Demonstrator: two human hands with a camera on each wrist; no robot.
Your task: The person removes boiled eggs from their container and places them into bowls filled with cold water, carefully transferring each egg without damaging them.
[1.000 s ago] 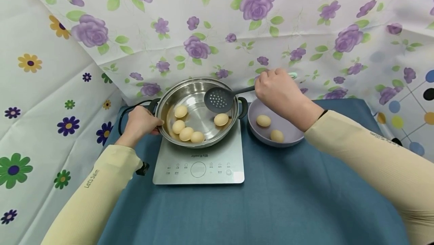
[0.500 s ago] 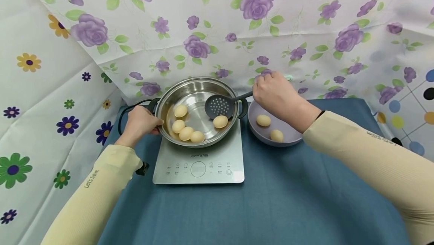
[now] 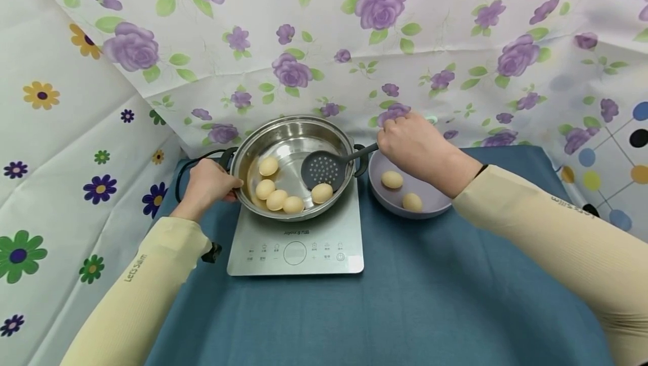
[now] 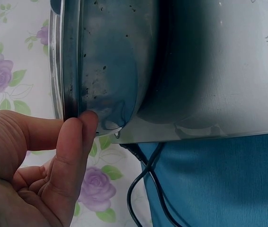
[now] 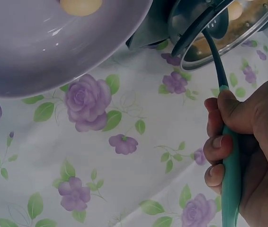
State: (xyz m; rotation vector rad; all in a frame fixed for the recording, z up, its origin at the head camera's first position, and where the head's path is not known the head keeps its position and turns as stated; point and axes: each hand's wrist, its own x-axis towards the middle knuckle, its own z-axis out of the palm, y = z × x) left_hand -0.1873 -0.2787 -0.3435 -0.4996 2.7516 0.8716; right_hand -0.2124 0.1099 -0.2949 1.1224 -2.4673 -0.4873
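A wide steel pot (image 3: 291, 135) holds several pale brown eggs (image 3: 275, 199) in shallow liquid. My left hand (image 3: 207, 181) pinches the pot's left rim beside its black handle; in the left wrist view thumb and fingertips meet at the rim (image 4: 72, 61). My right hand (image 3: 417, 149) grips a skimmer by its green handle (image 5: 231, 179), fingers curled round it. The skimmer's dark perforated bowl (image 3: 323, 168) is inside the pot on the right, its lower edge right at one egg (image 3: 322, 193). That egg partly covers the bowl's edge.
The pot stands on a silver induction cooker (image 3: 298, 262) on a blue cloth (image 3: 420, 298). Right of it sits a lilac bowl (image 3: 377, 194) with two eggs (image 3: 392, 180). A black cord (image 4: 134, 194) runs behind the cooker at left. Floral sheets hang behind.
The skimmer's bowl dipped lower in the pot, then shifted slightly left. The egg beside it has slid left and down, closer to the other eggs. The left hand stays at the rim.
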